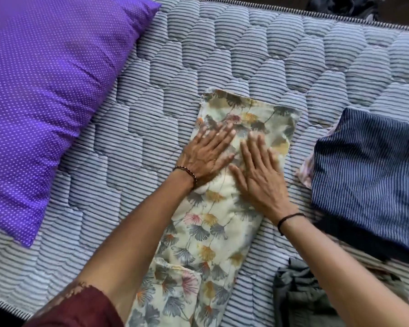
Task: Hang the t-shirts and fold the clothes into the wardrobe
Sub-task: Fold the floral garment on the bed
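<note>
Floral garment, laid out as a long narrow strip on the striped quilted bed. Its long axis runs from the person's body away toward the far side, leaning slightly to the right, and its squared far hem lies just beyond the fingertips. The left hand and the right hand rest side by side on the far half of the strip. Both are flat, with fingers straight and spread and thumbs close together, so they press the cloth and grip nothing. Each hand covers its own half of the width, and neither is nearer the hem. The coming fold probably has to go across the long axis, bringing one end over onto the other. To the right, apart from the strip, sits a folded navy striped garment with a pale cloth showing at its left edge. A crumpled grey garment lies near the right forearm, and a purple dotted pillow lies well to the left. Not resolved: the strip's near end is cut off at the lower edge, so its full length and type cannot be told. The fingertips are blurred, a dark heap at the far corner is cropped, and no wardrobe or hanger is in view.
</note>
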Demonstrator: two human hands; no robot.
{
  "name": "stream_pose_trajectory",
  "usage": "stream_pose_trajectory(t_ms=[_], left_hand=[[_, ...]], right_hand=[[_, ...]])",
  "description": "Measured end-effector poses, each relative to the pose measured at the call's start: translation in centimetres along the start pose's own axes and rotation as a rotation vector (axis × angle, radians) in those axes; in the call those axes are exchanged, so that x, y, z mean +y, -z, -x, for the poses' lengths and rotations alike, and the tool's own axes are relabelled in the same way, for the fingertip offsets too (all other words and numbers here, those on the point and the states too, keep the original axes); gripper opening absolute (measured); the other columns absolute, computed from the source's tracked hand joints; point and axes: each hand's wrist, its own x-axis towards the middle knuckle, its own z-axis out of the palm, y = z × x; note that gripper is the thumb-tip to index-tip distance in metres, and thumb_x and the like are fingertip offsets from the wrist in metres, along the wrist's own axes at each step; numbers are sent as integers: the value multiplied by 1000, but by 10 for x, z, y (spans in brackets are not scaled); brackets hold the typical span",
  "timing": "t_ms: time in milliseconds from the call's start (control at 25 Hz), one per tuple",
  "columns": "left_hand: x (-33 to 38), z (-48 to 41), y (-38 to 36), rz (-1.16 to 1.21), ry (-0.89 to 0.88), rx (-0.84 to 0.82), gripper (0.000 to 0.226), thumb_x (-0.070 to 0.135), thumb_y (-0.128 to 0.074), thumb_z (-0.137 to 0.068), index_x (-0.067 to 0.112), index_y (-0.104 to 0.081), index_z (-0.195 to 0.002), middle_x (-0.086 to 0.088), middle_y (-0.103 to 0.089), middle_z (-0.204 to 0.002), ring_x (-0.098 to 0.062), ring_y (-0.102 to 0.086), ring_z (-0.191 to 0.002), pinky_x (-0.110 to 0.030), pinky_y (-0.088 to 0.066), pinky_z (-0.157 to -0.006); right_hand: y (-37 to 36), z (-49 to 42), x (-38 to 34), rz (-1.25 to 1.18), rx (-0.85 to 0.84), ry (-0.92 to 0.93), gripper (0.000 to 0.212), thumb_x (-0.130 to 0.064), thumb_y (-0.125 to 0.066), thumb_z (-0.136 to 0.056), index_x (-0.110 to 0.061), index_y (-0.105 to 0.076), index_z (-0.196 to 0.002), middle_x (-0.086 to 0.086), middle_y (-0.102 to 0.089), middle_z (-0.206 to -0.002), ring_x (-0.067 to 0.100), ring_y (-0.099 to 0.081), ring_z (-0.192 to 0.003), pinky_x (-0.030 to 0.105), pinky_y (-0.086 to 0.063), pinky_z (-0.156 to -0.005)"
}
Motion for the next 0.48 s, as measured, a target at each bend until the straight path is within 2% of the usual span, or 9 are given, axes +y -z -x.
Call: stream_pose_trajectory(t_ms=[120,200,280,320,400,480], left_hand=[[-7,2,3,-90,24,-23,63,49,-13,-104,18,-3,-158,0,-1,-166,-18,1,-152,-42,1,-123],[2,5,6,-94,31,30,63,46,-15,-104,11,-17,-156,-8,-15,-164,-20,-14,-151,-42,-6,-122],[15,20,4,-78,-69,113,59,39,-23,-102,7,-36,-150,-13,-35,-156,-24,-33,-145,-42,-19,-118],[21,33,2,-61,-110,125,58,36,-25,-101,6,-38,-149,-13,-36,-156,-25,-35,-144,-42,-21,-118],[25,62,-8,-60,-114,80,58,34,-23,-102,8,-26,-154,-11,-23,-161,-24,-23,-149,-42,-16,-121],[23,86,-10,-82,11,18,59,39,-17,-105,13,-11,-158,-5,-7,-165,-20,-6,-152,-44,-8,-124]], right_hand=[[-2,8,23,71,-1,-105,83,-61,-20,-103,-5,-8,-163,14,1,-171,27,2,-159,46,-1,-128],[4,6,20,37,-10,-173,83,-59,-18,-104,-2,-4,-162,17,5,-171,28,5,-158,47,0,-128],[6,10,-2,-13,2,-147,80,-56,-18,-105,-2,-3,-162,17,6,-170,28,6,-158,46,-2,-129],[5,18,-14,-36,-10,-110,78,-55,-18,-106,-2,-4,-162,17,6,-170,27,6,-158,46,-3,-129],[-5,43,-27,-32,-40,-13,78,-56,-19,-106,-2,-7,-162,16,3,-170,26,5,-158,44,-6,-129],[-14,69,-26,24,-27,38,84,-62,-21,-104,-2,-10,-162,15,-1,-171,27,1,-159,43,-5,-129]])
